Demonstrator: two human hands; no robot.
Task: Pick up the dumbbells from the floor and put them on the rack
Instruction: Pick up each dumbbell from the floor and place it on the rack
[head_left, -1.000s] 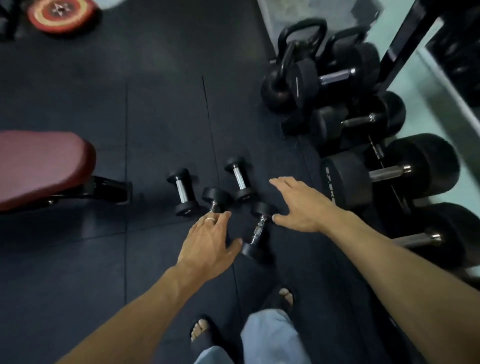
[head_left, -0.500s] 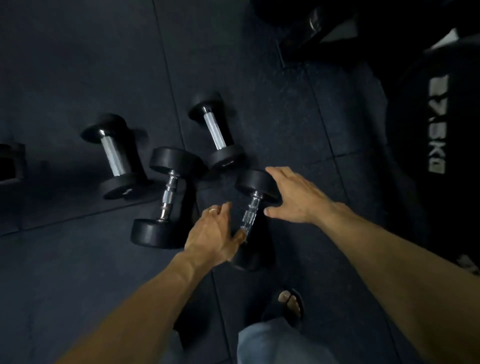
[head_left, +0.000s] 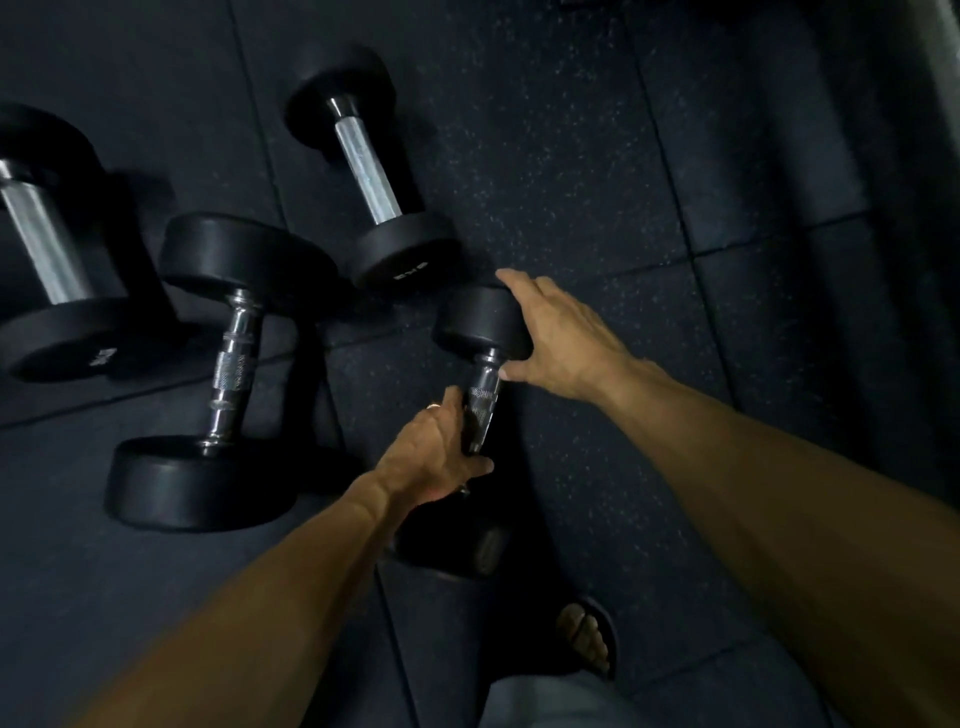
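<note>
Several black dumbbells with chrome handles lie on the dark rubber floor. The nearest dumbbell (head_left: 477, 325) lies straight ahead of me. My left hand (head_left: 431, 457), with a ring on one finger, curls around its knurled handle. My right hand (head_left: 563, 338) rests with spread fingers over the far head, the thumb touching the handle's neck. The near head is partly hidden under my left wrist. A second dumbbell (head_left: 228, 374) lies to the left, a third dumbbell (head_left: 369, 171) beyond it. The rack is out of view.
A larger dumbbell (head_left: 44, 244) lies at the left edge. My sandalled foot (head_left: 584, 639) stands just behind the nearest dumbbell. Speckled floor mats (head_left: 597, 182) stretch to the right, up to a dark upright at the far right edge.
The view has dropped closer to the floor. My left hand has closed around the nearest dumbbell's handle, and my right hand has come down onto its far head.
</note>
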